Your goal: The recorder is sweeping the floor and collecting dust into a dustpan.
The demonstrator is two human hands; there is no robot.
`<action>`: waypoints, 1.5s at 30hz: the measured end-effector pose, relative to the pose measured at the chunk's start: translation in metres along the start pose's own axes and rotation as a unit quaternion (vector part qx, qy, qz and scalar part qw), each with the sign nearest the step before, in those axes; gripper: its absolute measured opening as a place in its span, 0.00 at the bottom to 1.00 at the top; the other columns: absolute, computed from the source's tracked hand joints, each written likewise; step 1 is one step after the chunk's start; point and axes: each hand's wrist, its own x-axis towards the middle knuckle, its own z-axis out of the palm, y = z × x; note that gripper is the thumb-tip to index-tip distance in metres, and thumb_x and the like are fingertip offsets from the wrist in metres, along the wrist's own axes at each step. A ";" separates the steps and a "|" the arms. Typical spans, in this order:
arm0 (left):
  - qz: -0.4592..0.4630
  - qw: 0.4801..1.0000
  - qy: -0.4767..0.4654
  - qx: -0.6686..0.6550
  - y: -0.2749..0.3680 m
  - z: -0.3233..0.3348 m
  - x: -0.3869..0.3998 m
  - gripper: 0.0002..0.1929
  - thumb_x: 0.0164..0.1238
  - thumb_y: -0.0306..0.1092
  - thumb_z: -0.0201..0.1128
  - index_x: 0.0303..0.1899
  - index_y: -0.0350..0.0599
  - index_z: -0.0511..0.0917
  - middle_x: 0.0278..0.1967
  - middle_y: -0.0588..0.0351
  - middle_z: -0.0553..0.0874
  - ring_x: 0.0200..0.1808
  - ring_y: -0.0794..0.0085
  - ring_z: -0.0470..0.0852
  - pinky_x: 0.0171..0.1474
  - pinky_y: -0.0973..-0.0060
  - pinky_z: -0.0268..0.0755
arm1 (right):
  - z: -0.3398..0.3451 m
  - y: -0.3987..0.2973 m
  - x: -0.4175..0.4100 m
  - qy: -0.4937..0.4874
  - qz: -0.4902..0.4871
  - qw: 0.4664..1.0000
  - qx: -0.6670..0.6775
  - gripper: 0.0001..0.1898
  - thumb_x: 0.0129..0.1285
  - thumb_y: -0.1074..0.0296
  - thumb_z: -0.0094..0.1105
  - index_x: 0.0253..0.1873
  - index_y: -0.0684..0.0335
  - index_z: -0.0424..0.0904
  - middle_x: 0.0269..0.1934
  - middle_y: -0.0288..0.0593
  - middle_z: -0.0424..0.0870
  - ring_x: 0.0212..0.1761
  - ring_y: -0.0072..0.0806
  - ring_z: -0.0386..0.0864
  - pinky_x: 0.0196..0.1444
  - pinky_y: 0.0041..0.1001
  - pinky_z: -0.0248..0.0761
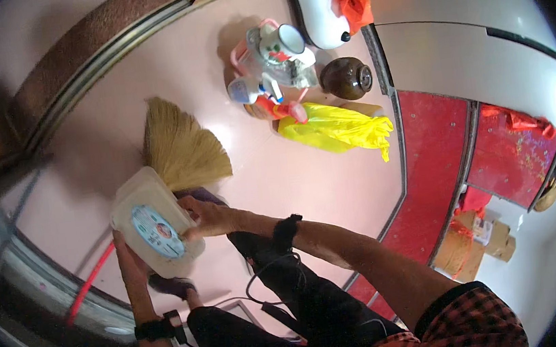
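A translucent plastic container point(157, 223) with a blue-and-white oval label is held between my two hands, tilted, above the floor. My left hand point(133, 262) grips its lower left side. On its right side, my right hand point(208, 217) has the thumb on the near face and the other fingers at the edge. Just beyond the container, the fanned straw head of a broom point(182, 146) lies on the pink floor, partly covered by it. A red rod point(90, 282) slants out from behind the container at lower left; whether it joins the broom cannot be seen.
Across the floor stand an enamel mug point(288, 40), a spray bottle point(246, 90), a brown glazed jar point(347, 78), a yellow plastic bag point(339, 125) and a black-and-white item point(318, 9). Red cabinet panels point(433, 140) line the right. A cable hangs by my legs; my shoes are beneath the container.
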 end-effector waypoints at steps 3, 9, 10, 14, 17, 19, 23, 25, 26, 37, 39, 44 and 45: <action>-0.009 1.000 -0.010 0.027 0.004 0.007 0.008 0.35 0.66 0.61 0.44 0.65 0.44 0.56 0.64 0.49 0.63 0.64 0.61 0.62 0.65 0.64 0.54 | -0.007 0.002 -0.008 0.005 0.018 1.000 0.019 0.45 0.43 0.50 0.66 0.63 0.67 0.55 0.52 0.53 0.70 0.55 0.37 0.70 0.56 0.31 0.64; -0.002 0.997 -0.079 0.017 -0.002 0.032 0.026 0.30 0.67 0.52 0.48 0.63 0.41 0.59 0.59 0.52 0.67 0.63 0.68 0.63 0.65 0.71 0.53 | -0.021 0.003 -0.032 0.041 -0.015 0.992 0.119 0.38 0.50 0.58 0.65 0.61 0.73 0.59 0.53 0.54 0.70 0.58 0.40 0.66 0.59 0.33 0.62; 0.001 0.997 -0.075 0.026 0.005 0.037 0.024 0.30 0.67 0.52 0.48 0.63 0.41 0.59 0.59 0.52 0.67 0.63 0.68 0.63 0.65 0.71 0.53 | -0.023 -0.008 -0.040 0.050 -0.020 0.991 0.120 0.38 0.50 0.58 0.65 0.61 0.72 0.59 0.53 0.54 0.70 0.58 0.39 0.66 0.60 0.33 0.61; -0.050 0.992 -0.108 0.031 0.004 0.051 0.020 0.31 0.67 0.54 0.49 0.63 0.43 0.59 0.60 0.53 0.66 0.63 0.70 0.62 0.64 0.73 0.54 | -0.022 0.014 -0.043 0.052 -0.035 0.991 0.119 0.38 0.51 0.50 0.61 0.62 0.67 0.60 0.57 0.54 0.65 0.60 0.40 0.64 0.59 0.32 0.62; -0.066 0.995 -0.067 0.041 0.000 0.046 0.003 0.33 0.65 0.56 0.50 0.65 0.45 0.55 0.61 0.53 0.64 0.63 0.69 0.61 0.64 0.71 0.52 | -0.015 0.011 -0.047 -0.028 0.060 0.987 0.149 0.37 0.54 0.45 0.55 0.62 0.66 0.61 0.59 0.52 0.62 0.61 0.39 0.63 0.54 0.31 0.67; -0.032 0.996 -0.078 0.042 0.003 0.032 -0.011 0.35 0.64 0.59 0.49 0.65 0.45 0.54 0.62 0.53 0.63 0.64 0.68 0.61 0.65 0.68 0.53 | -0.002 -0.005 -0.038 0.006 0.053 0.986 0.157 0.38 0.52 0.39 0.54 0.59 0.66 0.66 0.51 0.50 0.71 0.51 0.37 0.71 0.43 0.29 0.72; -0.014 0.998 -0.046 0.038 0.050 0.007 -0.019 0.37 0.64 0.62 0.46 0.65 0.44 0.54 0.62 0.52 0.63 0.64 0.66 0.61 0.64 0.64 0.56 | 0.005 -0.049 0.005 0.004 -0.011 0.999 0.048 0.37 0.48 0.33 0.54 0.44 0.69 0.76 0.26 0.45 0.77 0.26 0.28 0.75 0.27 0.28 0.68; -0.053 0.983 -0.145 -0.100 0.072 -0.005 -0.027 0.36 0.65 0.62 0.44 0.65 0.46 0.56 0.62 0.51 0.64 0.64 0.63 0.62 0.64 0.62 0.58 | 0.006 -0.105 0.010 -0.001 0.057 0.995 -0.084 0.38 0.48 0.32 0.54 0.43 0.71 0.76 0.30 0.48 0.78 0.30 0.28 0.76 0.27 0.28 0.69; -0.048 0.983 -0.143 -0.104 0.058 -0.007 -0.035 0.36 0.65 0.62 0.44 0.65 0.46 0.56 0.62 0.51 0.64 0.64 0.63 0.62 0.64 0.62 0.58 | 0.017 -0.057 0.050 -0.036 0.099 0.993 -0.055 0.41 0.44 0.30 0.56 0.45 0.70 0.77 0.36 0.52 0.80 0.34 0.37 0.79 0.34 0.32 0.71; 0.036 0.987 0.017 -0.154 0.011 -0.105 -0.069 0.34 0.64 0.61 0.46 0.64 0.47 0.58 0.59 0.52 0.69 0.59 0.61 0.69 0.61 0.61 0.63 | 0.105 -0.079 0.043 0.079 -0.144 0.978 -0.131 0.42 0.45 0.27 0.50 0.39 0.72 0.79 0.22 0.49 0.78 0.22 0.29 0.77 0.24 0.25 0.71; 0.073 0.994 0.010 -0.081 -0.018 -0.102 -0.050 0.34 0.65 0.61 0.46 0.64 0.46 0.58 0.58 0.52 0.70 0.58 0.61 0.70 0.60 0.61 0.63 | 0.095 -0.018 0.043 -0.025 -0.069 0.997 -0.029 0.40 0.47 0.30 0.50 0.39 0.72 0.79 0.21 0.48 0.78 0.22 0.28 0.78 0.23 0.25 0.71; -0.041 0.991 -0.021 -0.126 -0.030 -0.072 -0.076 0.36 0.64 0.63 0.46 0.63 0.42 0.59 0.59 0.50 0.67 0.59 0.66 0.67 0.63 0.68 0.57 | 0.085 -0.014 0.025 -0.171 0.202 0.964 -0.011 0.31 0.53 0.37 0.48 0.39 0.67 0.79 0.17 0.42 0.76 0.15 0.24 0.76 0.12 0.22 0.66; -0.057 0.993 -0.011 -0.104 -0.027 -0.076 -0.078 0.37 0.64 0.63 0.46 0.63 0.42 0.59 0.59 0.50 0.67 0.59 0.65 0.67 0.64 0.69 0.56 | 0.092 -0.010 0.018 -0.170 0.153 0.973 0.007 0.30 0.53 0.38 0.49 0.38 0.65 0.79 0.18 0.41 0.77 0.17 0.25 0.77 0.12 0.21 0.64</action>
